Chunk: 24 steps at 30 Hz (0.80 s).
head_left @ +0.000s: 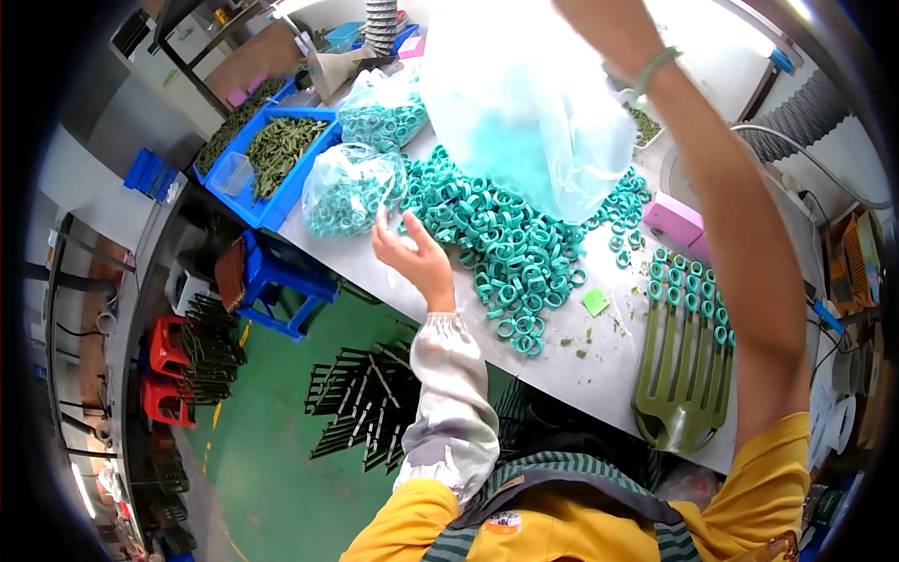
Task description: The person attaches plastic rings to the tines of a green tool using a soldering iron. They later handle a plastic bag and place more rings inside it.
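Observation:
A large translucent plastic bag (524, 122) with teal rings inside hangs upright over the worktable, its top beyond the upper edge. My right hand (607, 26) is raised at the bag's top; its fingers are cut off by the picture edge, but the bag hangs from it. Beneath the bag's lower end spreads a heap of loose teal rings (510, 239). My left hand (419, 260) is open, palm turned up and fingers apart, at the heap's left side. Beside it stands a smaller clear bag of teal rings (348, 192).
Another bag of rings (382, 110) stands behind. An olive pronged plastic piece (682, 403) carries rings on its prongs. Near it are a pink block (678, 223) and green note (595, 301). A blue tray (272, 211) holds green pieces; a blue stool (281, 286) stands below.

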Motion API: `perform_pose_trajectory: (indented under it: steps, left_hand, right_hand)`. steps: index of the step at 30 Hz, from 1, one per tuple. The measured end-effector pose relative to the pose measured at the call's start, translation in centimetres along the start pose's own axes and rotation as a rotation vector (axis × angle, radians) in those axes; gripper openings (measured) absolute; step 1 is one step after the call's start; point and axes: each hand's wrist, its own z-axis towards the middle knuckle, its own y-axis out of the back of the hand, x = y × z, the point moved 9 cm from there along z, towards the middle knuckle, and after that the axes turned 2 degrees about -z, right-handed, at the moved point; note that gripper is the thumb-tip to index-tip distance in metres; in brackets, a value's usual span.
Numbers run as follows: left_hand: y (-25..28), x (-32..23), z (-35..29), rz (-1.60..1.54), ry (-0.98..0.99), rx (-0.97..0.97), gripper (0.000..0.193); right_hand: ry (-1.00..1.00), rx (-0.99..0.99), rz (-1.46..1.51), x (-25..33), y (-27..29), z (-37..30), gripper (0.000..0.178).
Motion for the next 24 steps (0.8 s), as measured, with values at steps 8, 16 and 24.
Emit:
perform_pose_trajectory:
  steps: [8,16,24]
  left_hand:
    - [-1.2,-18.8,7.8,-0.649,-0.288,0.429,0.070]
    - [-4.7,-16.7,10.8,-1.394,0.369,0.650,0.037]
    - [-5.2,-13.4,9.0,-1.129,0.373,0.810,0.032]
  right_hand:
    - [-0.056,0.220,0.226,3.3,-8.4,-4.1,0.049]
    - [-0.050,0.393,0.096,0.3,-6.5,-9.7,0.111]
    - [-0.515,0.715,0.248,-11.9,-8.7,-12.9,0.038]
